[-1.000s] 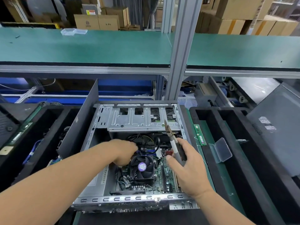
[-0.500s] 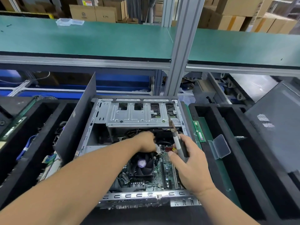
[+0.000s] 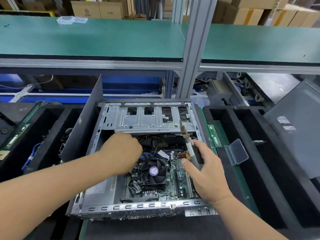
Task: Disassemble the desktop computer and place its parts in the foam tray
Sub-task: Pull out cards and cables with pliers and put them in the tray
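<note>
Computer case [image 3: 138, 207]: open desktop chassis lying on its side at centre of bench, interior facing up; all places below are given from it.
Drive cage [image 3: 150, 118]: bare metal bay across the case's far end.
Cooler fan [image 3: 153, 171]: black, mid-case on the motherboard [image 3: 180, 175]; round purple hub sticker, print too small to read.
Power supply [image 3: 102, 187]: grey box in the case's near-left corner; white barcode label, unreadable.
Left hand [image 3: 123, 153]: reaches into the case at the cables just beyond the fan; fingers curled downward and blurred, what they hold cannot be told.
Right hand [image 3: 206, 172]: over the case's right edge, gripping pliers [image 3: 190, 146] by the grey handles, tips pointing away.
Side panel [image 3: 83, 125]: dark sheet standing upright along the case's left wall.
Foam tray [image 3: 242, 163]: black, right of the case, long compartments.
Memory stick [image 3: 214, 135]: green, between case and tray; label unreadable.
Clear plastic box [image 3: 237, 151]: lid open, on the tray's left rim.
Left foam tray [image 3: 45, 135]: left of the case, holding a blue cable [image 3: 30, 157].
Cardboard boxes [image 3: 97, 9]: behind the green shelf beyond the case; printed marks illegible.
</note>
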